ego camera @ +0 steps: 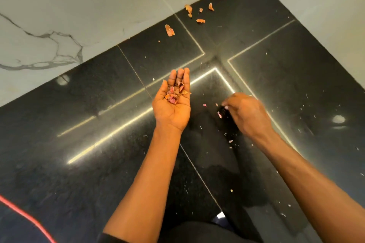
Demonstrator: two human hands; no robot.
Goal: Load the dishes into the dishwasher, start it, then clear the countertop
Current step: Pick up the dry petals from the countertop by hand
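Two hands are showing, left hand (171,107) and right hand (245,115); six larger peel scraps (169,30) are lying on the countertop (79,124)

Obscured and truncated areas, head view.
The right hand (246,116) shows only its back and is motion-blurred. Its fingertips curl under toward the countertop (296,76), so a pinch on any scrap cannot be confirmed. Peel scraps (174,94) cover the middle of the left hand (171,108) palm. Pale specks (306,96) on the dark surface are too small to identify. Both forearms run out at the bottom and right edges. A dark item with a red stripe (23,217) is cut off at the lower left corner.
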